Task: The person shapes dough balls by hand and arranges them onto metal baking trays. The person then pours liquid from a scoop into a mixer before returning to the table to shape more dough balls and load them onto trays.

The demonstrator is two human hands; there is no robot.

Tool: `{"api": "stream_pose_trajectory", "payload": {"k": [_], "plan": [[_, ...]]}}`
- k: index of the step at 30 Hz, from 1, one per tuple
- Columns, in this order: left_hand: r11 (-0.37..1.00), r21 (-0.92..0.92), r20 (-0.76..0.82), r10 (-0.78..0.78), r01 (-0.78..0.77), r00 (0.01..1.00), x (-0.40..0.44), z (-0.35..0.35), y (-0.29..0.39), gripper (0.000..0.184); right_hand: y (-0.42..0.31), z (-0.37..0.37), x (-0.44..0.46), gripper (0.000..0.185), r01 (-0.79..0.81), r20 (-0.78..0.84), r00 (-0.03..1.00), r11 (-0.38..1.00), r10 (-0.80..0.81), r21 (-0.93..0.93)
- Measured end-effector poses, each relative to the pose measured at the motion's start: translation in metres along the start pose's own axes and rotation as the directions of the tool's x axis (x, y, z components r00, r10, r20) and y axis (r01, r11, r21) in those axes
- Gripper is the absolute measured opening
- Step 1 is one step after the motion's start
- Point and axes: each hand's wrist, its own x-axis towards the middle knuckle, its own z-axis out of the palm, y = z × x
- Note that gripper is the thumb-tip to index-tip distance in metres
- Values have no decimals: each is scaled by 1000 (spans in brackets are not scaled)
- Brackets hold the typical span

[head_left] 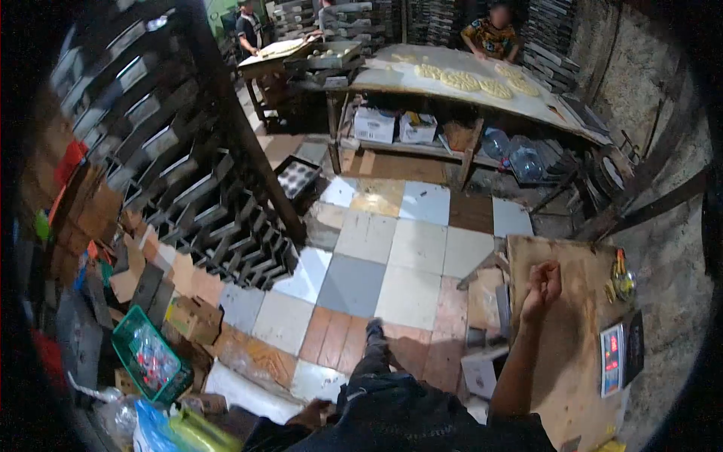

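My right hand (542, 288) is raised over the brown wooden tabletop (568, 331) at the right. Its fingers are loosely bent and I see nothing in them. Farther along that tabletop, near the wall, stands a digital scale (612, 360) with red lit figures. A small glass jar or cup (622, 280) with something yellow lies by the tabletop's far right edge. Low beside my body is my left hand (313, 413), dim and partly hidden, so its fingers do not show clearly. A white sack or cloth-like bundle (252, 392) is nearest to it.
Ahead, a long worktable (399, 64) bears flat dough pieces (461, 80), with a person (493, 36) behind it. Another person (250, 32) stands at the far left. Stacked metal trays (162, 151) rise at the left. A green crate (153, 354) holds plastic bottles. Tiled floor (365, 235) runs between.
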Motion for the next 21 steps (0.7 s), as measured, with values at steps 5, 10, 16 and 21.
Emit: {"api": "stream_pose_trajectory", "payload": {"k": [5, 10, 16, 21], "plan": [[946, -282, 110, 200, -163, 973, 50, -67, 29, 19, 83, 109, 30, 13, -244, 95, 966, 970, 242, 15], [937, 303, 11, 182, -177, 983, 239, -168, 156, 20, 148, 182, 101, 16, -284, 212, 928, 949, 308, -136], [815, 468, -265, 499, -343, 825, 456, -263, 388, 23, 209, 173, 192, 25, -301, -80, 953, 900, 291, -316], [921, 32, -382, 370, -388, 847, 544, -271, 611, 21, 327, 121, 247, 22, -187, -272, 955, 950, 116, -249]]}}
